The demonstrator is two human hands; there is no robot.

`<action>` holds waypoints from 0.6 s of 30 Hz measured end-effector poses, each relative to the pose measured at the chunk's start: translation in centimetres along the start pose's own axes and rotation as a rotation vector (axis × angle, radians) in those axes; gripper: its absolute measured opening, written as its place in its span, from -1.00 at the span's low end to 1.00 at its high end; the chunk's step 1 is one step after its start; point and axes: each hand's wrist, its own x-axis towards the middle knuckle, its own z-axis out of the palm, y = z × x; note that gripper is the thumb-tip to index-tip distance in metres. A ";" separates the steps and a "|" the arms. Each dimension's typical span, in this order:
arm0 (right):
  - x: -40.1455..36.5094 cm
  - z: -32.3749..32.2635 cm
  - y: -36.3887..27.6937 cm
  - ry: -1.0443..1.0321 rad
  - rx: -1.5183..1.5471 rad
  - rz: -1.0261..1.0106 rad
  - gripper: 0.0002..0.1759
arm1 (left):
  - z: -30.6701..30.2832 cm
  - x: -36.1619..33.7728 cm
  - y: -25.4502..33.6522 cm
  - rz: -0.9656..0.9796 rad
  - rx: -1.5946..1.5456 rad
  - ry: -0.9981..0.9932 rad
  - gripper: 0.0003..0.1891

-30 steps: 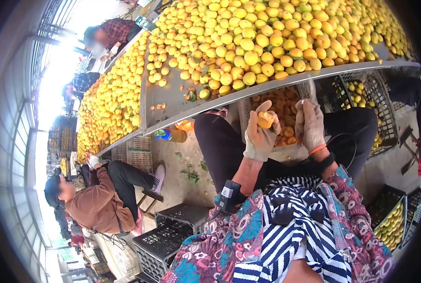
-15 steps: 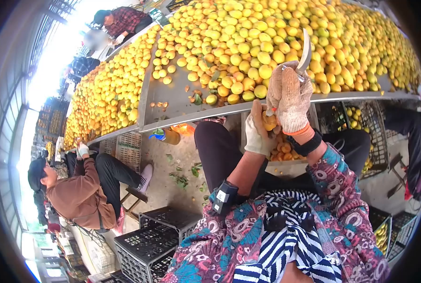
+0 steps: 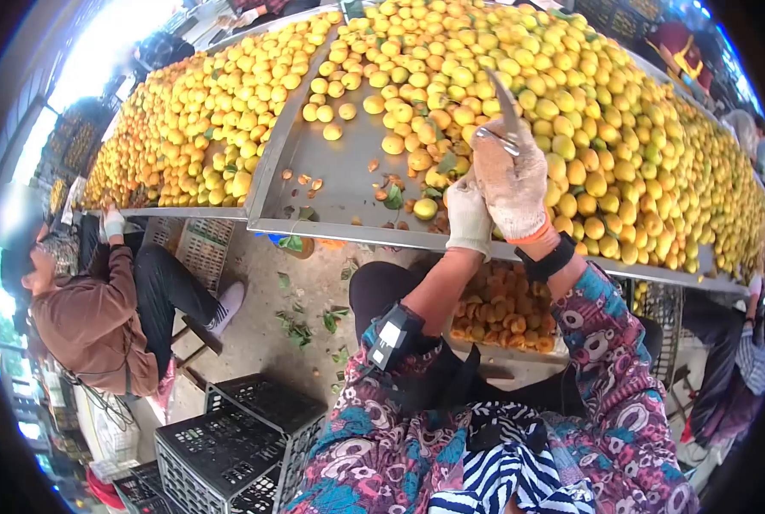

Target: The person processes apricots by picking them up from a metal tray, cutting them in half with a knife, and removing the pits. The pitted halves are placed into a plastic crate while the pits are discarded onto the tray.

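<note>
My right hand (image 3: pixel 511 184), in a tan-stained work glove with an orange cuff, is closed on a curved knife (image 3: pixel 507 107). Its blade points up and away over the yellow apricots (image 3: pixel 571 120). Pressed against it on the left is my left hand (image 3: pixel 468 214), in a paler glove. The left fingers look curled, but the right hand partly covers them, and what they hold is hidden. Both hands are over the near edge of the metal sorting table (image 3: pixel 339 163). Below them, a crate of cut apricots (image 3: pixel 502 308) stands between my knees.
A metal divider (image 3: pixel 288 120) splits the table, with more apricots (image 3: pixel 185 128) on its left. Black crates (image 3: pixel 228 445) stand at lower left. A person in a brown jacket (image 3: pixel 91 317) sits at the left; others are at the far side and right. Leaves (image 3: pixel 297 330) lie on the floor.
My view has shifted, so more of the table and the crate of cut apricots shows. My hands have gone forward over the table edge. The apricot seen in my left hand is now out of sight.
</note>
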 end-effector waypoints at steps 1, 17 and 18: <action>0.8 0.0 1.2 -0.050 -0.191 -0.023 -0.80 | -0.5 1.0 -0.5 0.010 -0.123 -0.001 -0.78; 7.1 2.6 10.9 0.445 0.442 0.517 -0.58 | -6.5 6.2 1.7 0.233 0.431 0.121 -0.75; 7.2 2.4 11.6 0.419 0.466 0.525 -0.57 | -6.6 6.1 2.4 0.143 0.405 0.135 -0.75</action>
